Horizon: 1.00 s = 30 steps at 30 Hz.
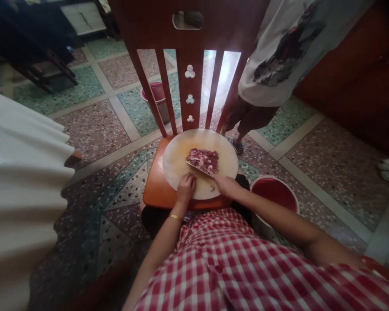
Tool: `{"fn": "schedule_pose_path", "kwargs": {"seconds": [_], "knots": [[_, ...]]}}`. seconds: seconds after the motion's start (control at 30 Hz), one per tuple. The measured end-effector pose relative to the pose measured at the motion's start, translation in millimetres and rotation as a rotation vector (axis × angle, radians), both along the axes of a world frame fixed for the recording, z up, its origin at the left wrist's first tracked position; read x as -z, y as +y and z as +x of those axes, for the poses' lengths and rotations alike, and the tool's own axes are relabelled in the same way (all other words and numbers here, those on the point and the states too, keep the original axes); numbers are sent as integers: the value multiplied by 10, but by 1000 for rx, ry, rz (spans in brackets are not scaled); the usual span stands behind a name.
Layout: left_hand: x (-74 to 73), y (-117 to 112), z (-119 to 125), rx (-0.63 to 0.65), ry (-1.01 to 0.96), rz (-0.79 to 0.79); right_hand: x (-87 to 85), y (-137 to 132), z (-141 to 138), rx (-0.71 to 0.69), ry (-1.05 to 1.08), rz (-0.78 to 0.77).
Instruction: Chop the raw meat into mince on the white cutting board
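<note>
Right grip (pixel 227 186) clasped around a cleaver (pixel 199 170), blade at the near side of chopped red meat (pixel 205 159), meat mid-board on a round white chopping board (pixel 172 166), wooden chair (pixel 152 183) beneath, left grip (pixel 186 185) near left, cannot tell whether holding anything

Cutting bd (pixel 177 152): round, white, yellowish in pt., flat on chair seat (pixel 153 190). Meat (pixel 203 159): dk red w/ pale bits, chopped, approx. rect. heap nr ctr. Knife (pixel 199 169): blade slanted along heap's near edge, handle hidden. Sm. scrap (pixel 213 188) apart, near side.
</note>
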<state>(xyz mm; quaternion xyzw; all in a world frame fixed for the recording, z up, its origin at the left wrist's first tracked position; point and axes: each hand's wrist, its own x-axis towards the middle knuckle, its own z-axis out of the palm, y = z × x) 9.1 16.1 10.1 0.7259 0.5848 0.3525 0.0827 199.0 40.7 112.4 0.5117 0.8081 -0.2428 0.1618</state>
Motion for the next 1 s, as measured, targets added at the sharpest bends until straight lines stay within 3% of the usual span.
{"fn": "schedule_pose_path", "kwargs": {"seconds": [0.23, 0.43, 0.7, 0.8, 1.0], "knots": [[21, -31, -5, -20, -31, 7, -224, -81, -175, -60, 3, 40], [62, 1, -5, -25, 8, 30, -99, -42, -245, -103, 45, 60], [91, -11, -41, -44, 47, -57, -47, 291, -873, -125, 46, 88], [105, -9, -35, -68, 62, -47, -33, 199, -733, -117, 39, 127], [47, 20, 5, -67, -8, 11, -26, 78, -12, -77, -7, 98]]}}
